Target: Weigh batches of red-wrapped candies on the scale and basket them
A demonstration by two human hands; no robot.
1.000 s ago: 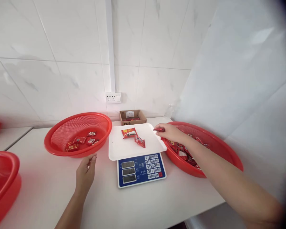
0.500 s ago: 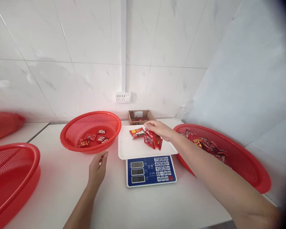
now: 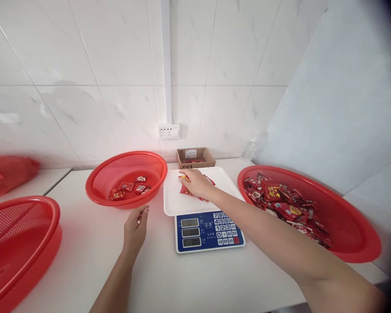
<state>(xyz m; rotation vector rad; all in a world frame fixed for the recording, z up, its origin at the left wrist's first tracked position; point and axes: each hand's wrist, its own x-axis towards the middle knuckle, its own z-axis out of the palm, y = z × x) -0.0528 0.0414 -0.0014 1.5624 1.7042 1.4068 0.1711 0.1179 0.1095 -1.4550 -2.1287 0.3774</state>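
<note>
My right hand [image 3: 197,182] is over the white pan [image 3: 172,202] of a digital weighing scale [image 3: 210,231]. Its fingers close on a small red snack packet [image 3: 183,189], which they partly cover. More red packaging [image 3: 209,179] shows beyond the hand; the rest lies hidden under it. My left hand [image 3: 135,228] hovers left of the scale, fingers curled together, with nothing visible in it. Just behind it, a red basket [image 3: 94,189] holds several small red packets [image 3: 127,187].
At the right, a large red basket [image 3: 361,237] contains a heap of red packets [image 3: 286,206]. A cardboard box [image 3: 195,158] sits behind the scale, below a wall socket [image 3: 169,131]. Another red basket [image 3: 48,213] stands at the near left, and a red bag [image 3: 9,174] lies beyond it.
My right hand has shifted left and down across the pan, from the right-hand packets to the left one. My left hand stays nearly still. The view has turned slightly.
</note>
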